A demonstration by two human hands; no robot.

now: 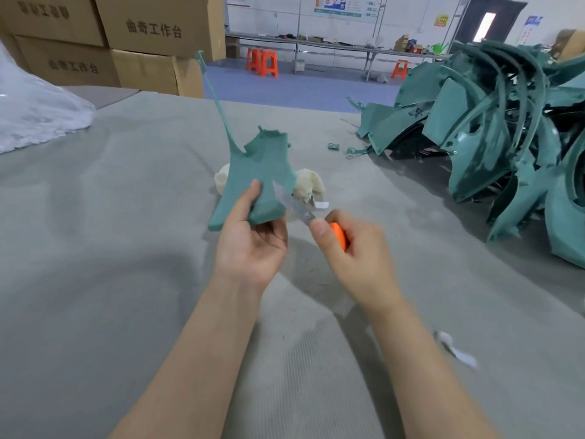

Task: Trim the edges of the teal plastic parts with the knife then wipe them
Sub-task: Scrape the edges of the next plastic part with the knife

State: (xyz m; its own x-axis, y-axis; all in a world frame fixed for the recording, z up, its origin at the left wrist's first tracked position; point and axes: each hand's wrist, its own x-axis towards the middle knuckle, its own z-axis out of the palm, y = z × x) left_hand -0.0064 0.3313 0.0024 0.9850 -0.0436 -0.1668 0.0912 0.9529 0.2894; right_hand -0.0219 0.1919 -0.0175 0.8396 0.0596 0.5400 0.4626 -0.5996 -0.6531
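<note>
Head view: I am watching the left hand pinching the teal part upright by its lower end, exposing its right edge. The right hand is gripping the knife, blade at that edge; a cream rag is lying just behind the part.

The teal moulded plastic part, with its long thin stem, is a matte, even tone with no marking. The orange-handled utility knife has a silvery grey blade. The pile of teal curved plastic panels is the same hue but glossier, with pale highlights and dark gaps between pieces. The cream crumpled rag is plain. The grey ribbed fabric table cover shows fine parallel lines. The tan stacked cardboard boxes carry black printed characters. The orange plastic stools stand out against the dull blue floor. The white plastic sheeting is cloudy and translucent.
</note>
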